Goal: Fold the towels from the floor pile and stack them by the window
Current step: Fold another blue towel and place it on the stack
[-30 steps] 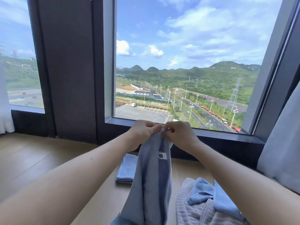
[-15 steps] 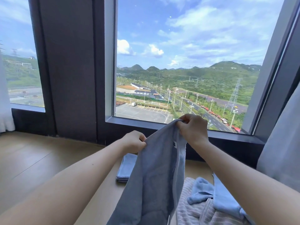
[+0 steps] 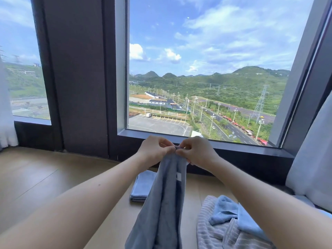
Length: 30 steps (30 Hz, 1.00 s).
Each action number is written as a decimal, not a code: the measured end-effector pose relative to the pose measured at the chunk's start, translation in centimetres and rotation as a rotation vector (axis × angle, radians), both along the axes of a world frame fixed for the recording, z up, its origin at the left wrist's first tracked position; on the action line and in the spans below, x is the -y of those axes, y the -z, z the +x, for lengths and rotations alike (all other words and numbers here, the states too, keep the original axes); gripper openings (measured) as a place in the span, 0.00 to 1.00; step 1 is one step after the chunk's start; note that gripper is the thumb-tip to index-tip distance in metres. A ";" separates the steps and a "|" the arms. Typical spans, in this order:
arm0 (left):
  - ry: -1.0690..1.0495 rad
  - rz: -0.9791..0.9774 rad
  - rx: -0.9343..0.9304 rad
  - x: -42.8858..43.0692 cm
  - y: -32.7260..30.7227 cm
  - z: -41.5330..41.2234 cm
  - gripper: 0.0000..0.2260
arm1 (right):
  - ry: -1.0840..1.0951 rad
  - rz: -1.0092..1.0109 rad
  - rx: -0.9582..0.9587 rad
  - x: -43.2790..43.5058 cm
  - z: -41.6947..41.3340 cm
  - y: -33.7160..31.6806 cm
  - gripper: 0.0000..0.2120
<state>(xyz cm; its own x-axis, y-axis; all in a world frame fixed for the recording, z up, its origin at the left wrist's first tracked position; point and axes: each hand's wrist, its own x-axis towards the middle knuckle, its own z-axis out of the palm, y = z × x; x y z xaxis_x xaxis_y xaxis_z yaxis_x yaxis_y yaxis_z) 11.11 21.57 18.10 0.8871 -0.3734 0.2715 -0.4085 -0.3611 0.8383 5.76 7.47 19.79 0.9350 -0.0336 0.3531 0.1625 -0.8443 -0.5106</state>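
A grey-blue towel [image 3: 161, 203] hangs down in front of me, bunched lengthwise, with a small white label on it. My left hand [image 3: 154, 150] and my right hand [image 3: 195, 151] meet at its top edge, and both pinch the cloth there, fingertips almost touching. Behind the hanging towel, a folded light blue towel [image 3: 142, 186] lies flat on the wooden floor by the window [image 3: 206, 141]. At the lower right is the floor pile: a grey striped towel [image 3: 215, 229] with a crumpled light blue towel [image 3: 226, 211] on top.
The wooden floor [image 3: 45, 180] stretches to the left. A dark window frame and pillar [image 3: 80, 87] stand ahead. White curtains hang at the far left [image 3: 5, 114] and the right [image 3: 312, 159].
My hands, which had spread apart with the right one raised and the towel opened wide, have come back together at the top edge. The towel hangs narrow again.
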 end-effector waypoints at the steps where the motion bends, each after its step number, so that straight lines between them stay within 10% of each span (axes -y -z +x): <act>1: 0.001 0.003 -0.009 -0.1 0.1 0.0 0.02 | 0.029 -0.014 0.041 0.1 0.0 -0.1 0.08; 7: 0.058 0.247 -0.029 -1.0 1.0 -0.2 0.06 | 0.311 0.146 0.351 2.1 0.0 -3.0 0.07; 14: -0.006 0.118 0.124 -0.2 -1.8 0.2 0.06 | -0.027 0.051 -0.028 2.6 -0.7 -4.6 0.18; 30: 0.116 -0.170 0.148 -0.5 -6.8 -1.6 0.06 | -0.029 0.068 0.081 0.9 -1.5 -7.9 0.07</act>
